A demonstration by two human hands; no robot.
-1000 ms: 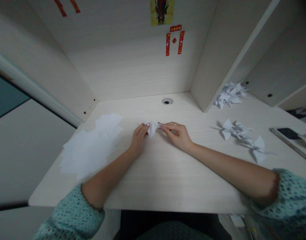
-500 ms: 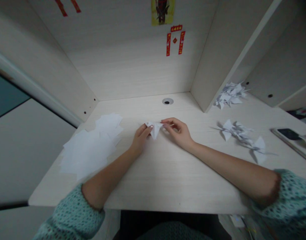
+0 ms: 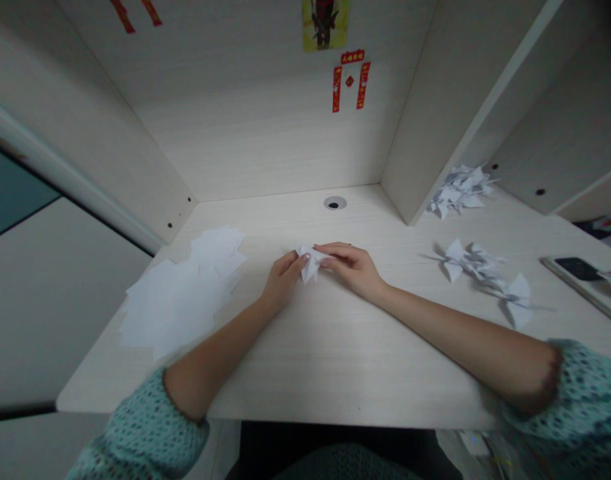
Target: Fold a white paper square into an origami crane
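A small piece of folded white paper lies on the pale wooden desk, near its middle. My left hand pinches its left edge with the fingertips. My right hand presses on its right side, fingers laid together over the fold. Both forearms reach in from the near edge, with teal knitted sleeves pushed up.
A loose pile of flat white paper sheets covers the desk's left part. Several finished folded paper figures lie at the right, with more heaped beyond a shelf divider. A dark phone rests at the far right. A cable hole sits at the back.
My right hand's fingers have come down from a raised pinch and now lie flatter over the paper's right side. The left hand has barely shifted.
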